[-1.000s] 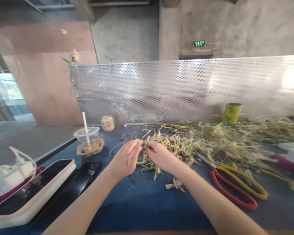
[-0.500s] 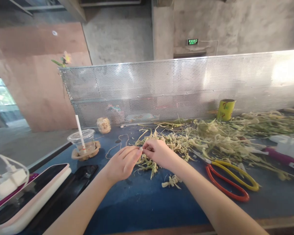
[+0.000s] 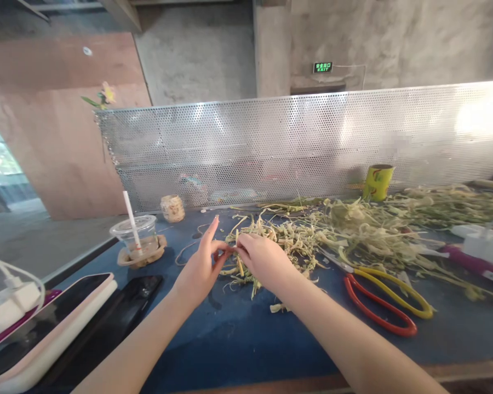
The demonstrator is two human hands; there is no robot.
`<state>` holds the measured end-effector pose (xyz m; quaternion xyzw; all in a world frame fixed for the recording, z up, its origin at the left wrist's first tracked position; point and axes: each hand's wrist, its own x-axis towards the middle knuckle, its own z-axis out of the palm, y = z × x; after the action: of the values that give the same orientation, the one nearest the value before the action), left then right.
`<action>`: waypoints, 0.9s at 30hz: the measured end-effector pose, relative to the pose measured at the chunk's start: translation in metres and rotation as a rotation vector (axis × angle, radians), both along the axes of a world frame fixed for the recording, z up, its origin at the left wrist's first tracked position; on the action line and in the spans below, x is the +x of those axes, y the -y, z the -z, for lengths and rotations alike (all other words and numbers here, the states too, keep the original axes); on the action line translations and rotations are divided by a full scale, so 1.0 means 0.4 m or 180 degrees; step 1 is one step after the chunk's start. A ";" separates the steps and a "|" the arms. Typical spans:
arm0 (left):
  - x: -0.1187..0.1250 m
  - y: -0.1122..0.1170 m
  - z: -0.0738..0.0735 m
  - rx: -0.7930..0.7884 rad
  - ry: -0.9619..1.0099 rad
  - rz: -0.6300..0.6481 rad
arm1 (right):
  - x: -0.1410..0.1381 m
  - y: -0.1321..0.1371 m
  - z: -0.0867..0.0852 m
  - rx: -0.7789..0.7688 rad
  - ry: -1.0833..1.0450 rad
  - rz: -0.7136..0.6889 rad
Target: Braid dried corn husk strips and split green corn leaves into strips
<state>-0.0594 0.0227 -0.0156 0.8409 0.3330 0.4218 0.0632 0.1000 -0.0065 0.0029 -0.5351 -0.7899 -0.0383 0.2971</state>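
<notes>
Over the pile of dried plant pieces [image 3: 298, 241], my left hand [image 3: 199, 268] and my right hand [image 3: 263, 258] meet at the fingertips. The left thumb and a fingertip pinch together while another finger points up. My right hand is closed, thumb against the curled fingers. What the two hold between them is too small and covered to make out. A pale yellowish strand [image 3: 240, 266] shows just below the right fingers. To the right of my right forearm lie scissors [image 3: 386, 298] with one red and one yellow handle, blades touching the plant pile.
On the left are a clear plastic cup [image 3: 133, 232] with a straw in a cardboard holder, phones [image 3: 137, 298] and a white charger [image 3: 10, 301]. A yellow roll [image 3: 378, 183] stands by the perforated metal screen [image 3: 230, 148]. A purple-and-white power strip [image 3: 472, 262] lies right, amid more stalks.
My left hand has turned, lifting a finger upward while still pinching at the right fingertips. The small whitish bit that showed between the fingertips is no longer visible.
</notes>
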 end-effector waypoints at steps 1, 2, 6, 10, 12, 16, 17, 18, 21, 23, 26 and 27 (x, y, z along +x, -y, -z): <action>0.002 0.001 -0.001 -0.0154 0.0100 0.0020 | -0.001 0.001 0.003 0.0108 0.0201 0.0072; 0.004 0.001 -0.002 -0.0314 0.0241 0.0066 | -0.003 0.003 0.006 0.0190 0.0347 0.0119; 0.011 -0.001 -0.011 -0.0955 0.1069 0.0308 | -0.007 0.013 0.017 0.0414 0.0419 -0.0064; 0.016 0.001 -0.027 -0.1732 0.1634 0.0206 | -0.017 0.018 0.025 0.0663 0.0608 -0.0233; 0.017 0.004 -0.031 -0.2010 0.1772 0.0164 | -0.023 0.017 0.029 0.0819 0.0835 -0.0196; 0.020 0.009 -0.032 -0.2251 0.1927 0.0168 | -0.033 0.012 0.033 0.1271 0.1305 -0.0017; 0.020 0.010 -0.033 -0.2275 0.1940 0.0151 | -0.034 0.011 0.034 0.1402 0.1410 -0.0001; 0.021 0.012 -0.033 -0.2291 0.1952 0.0139 | -0.035 0.010 0.034 0.1537 0.1508 -0.0012; 0.022 0.016 -0.038 -0.2315 0.1960 0.0100 | -0.032 0.006 0.036 0.1863 0.1684 -0.0140; 0.021 0.018 -0.040 -0.2266 0.1926 0.0069 | -0.029 0.004 0.037 0.1920 0.1694 -0.0185; 0.019 0.018 -0.034 -0.1996 0.1788 -0.0019 | -0.025 0.003 0.035 0.1864 0.1626 -0.0133; 0.017 0.017 -0.030 -0.1812 0.1703 -0.0046 | -0.025 0.003 0.034 0.1847 0.1626 -0.0116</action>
<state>-0.0524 0.0160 -0.0038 0.6477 0.4144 0.5173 0.3757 0.0901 -0.0075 -0.0106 -0.3879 -0.8041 -0.3870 0.2304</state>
